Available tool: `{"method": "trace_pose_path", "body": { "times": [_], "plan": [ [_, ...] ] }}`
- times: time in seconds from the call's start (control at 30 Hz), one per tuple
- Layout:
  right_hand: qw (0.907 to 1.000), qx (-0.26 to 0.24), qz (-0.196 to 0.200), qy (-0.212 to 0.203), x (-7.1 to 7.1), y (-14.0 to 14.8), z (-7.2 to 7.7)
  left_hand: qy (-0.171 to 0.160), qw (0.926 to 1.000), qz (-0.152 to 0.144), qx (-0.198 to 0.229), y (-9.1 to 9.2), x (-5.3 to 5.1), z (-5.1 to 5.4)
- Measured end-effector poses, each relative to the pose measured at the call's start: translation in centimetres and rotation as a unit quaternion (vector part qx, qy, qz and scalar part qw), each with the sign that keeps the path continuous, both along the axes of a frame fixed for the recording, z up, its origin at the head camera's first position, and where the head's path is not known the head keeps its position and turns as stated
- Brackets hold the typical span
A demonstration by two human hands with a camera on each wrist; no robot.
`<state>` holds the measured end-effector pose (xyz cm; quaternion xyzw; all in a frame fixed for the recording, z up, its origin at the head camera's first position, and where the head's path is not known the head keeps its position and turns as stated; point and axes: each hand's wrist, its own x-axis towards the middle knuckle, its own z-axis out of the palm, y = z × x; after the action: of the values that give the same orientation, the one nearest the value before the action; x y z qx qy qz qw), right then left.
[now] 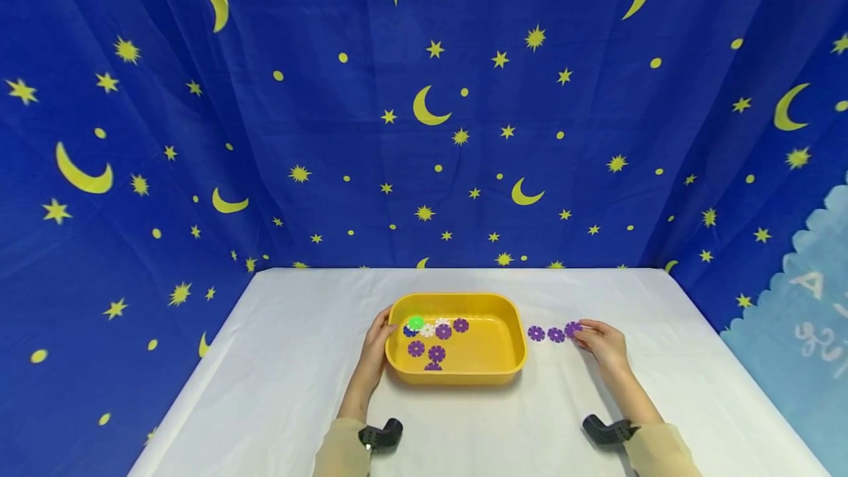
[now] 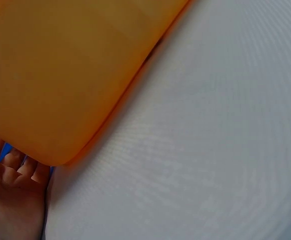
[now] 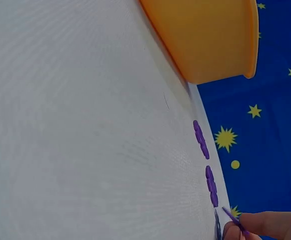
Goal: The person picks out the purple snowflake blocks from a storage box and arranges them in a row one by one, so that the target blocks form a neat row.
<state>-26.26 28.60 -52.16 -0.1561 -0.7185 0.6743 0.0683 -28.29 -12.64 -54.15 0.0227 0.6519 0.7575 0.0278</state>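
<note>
Pinching a purple disc (image 1: 573, 327), right fingers (image 1: 595, 327) should gently match the row (image 1: 553, 333) beside them; left fingers (image 1: 380, 324) hold the tub (image 1: 457, 378).

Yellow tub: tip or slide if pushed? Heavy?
The yellow tub probably slides rather than tips, being broad and low. Likely light for its size: plastic-looking, holding small discs. Those look loose and scattered, so they may shift.

A curtained booth, with starry blue cloth (image 1: 477, 149) enclosing a white-covered table (image 1: 490, 433).
</note>
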Motion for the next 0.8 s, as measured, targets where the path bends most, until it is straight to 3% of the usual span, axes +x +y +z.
{"method": "trace_pose_path", "body": {
  "times": [0.2, 0.4, 0.57, 0.8],
  "plan": [
    [0.9996, 0.027, -0.004, -0.009, 0.02, -0.05, 0.09, 0.016, 0.9998, 0.003, 0.012, 0.08, -0.03, -0.07],
    [0.9990, 0.030, -0.030, -0.012, 0.08, 0.12, 0.00, 0.010, 0.9999, 0.000, 0.013, 0.05, -0.04, -0.13],
    [0.9983, 0.046, -0.029, -0.022, 0.17, 0.33, -0.10, 0.002, 0.9997, -0.011, 0.020, -0.11, -0.04, 0.16],
    [0.9979, 0.048, -0.039, -0.018, 0.08, 0.38, 0.09, 0.015, 0.9998, -0.004, 0.012, -0.05, 0.01, -0.13]
  ]
}}
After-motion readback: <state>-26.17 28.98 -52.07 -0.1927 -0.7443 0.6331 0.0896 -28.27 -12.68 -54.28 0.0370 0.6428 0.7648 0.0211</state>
